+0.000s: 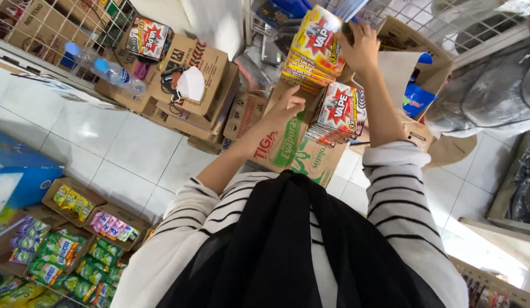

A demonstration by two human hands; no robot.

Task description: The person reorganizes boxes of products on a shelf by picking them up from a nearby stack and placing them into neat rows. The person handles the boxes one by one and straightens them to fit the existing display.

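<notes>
My right hand (362,48) is raised and grips the far edge of a stack of flat yellow-and-red boxes (313,48), held tilted above an open cardboard carton (287,151). My left hand (287,104), fingers curled and thumb up, presses against the stack's lower near edge. Just right of it a second stack of the same boxes (340,114), with a red-and-white top, stands on the carton. Both striped sleeves and a black scarf fill the bottom of the view.
Brown cartons (190,74) stand to the left on the white tiled floor (122,148), with a white face mask (190,84), two water bottles (113,71) and a red box (148,37). Trays of coloured sachets (76,197) sit lower left. A grey bag (493,91) lies at right.
</notes>
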